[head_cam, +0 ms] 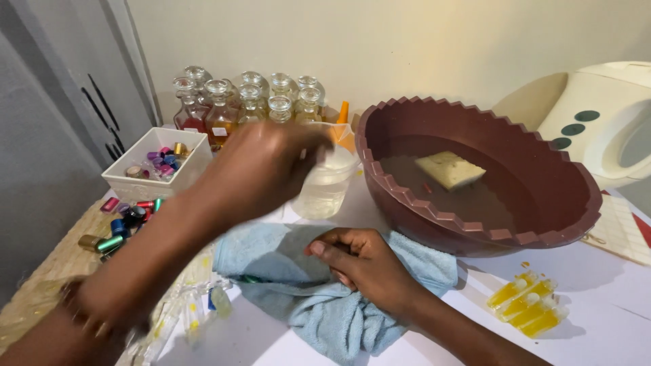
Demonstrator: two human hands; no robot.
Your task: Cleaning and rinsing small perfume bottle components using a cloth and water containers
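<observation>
Blurred left hand [261, 166] hides jug [325, 183]; right hand [366, 264] presses towel [325, 298] beside basin [475, 176].

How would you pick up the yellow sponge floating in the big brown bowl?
Pinch the sponge from straight above by its two long side edges. It lies flat on the water in the middle of the brown basin, whose tall zigzag rim probably blocks any sideways reach. Only its top and edges show, so those are the parts to grip.

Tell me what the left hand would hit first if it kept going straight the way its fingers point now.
The left hand, blurred, points toward the clear plastic jug just past its fingertips, so it would probably meet that first. Whether it touches the jug already is unclear. The brown basin lies further right.
</observation>
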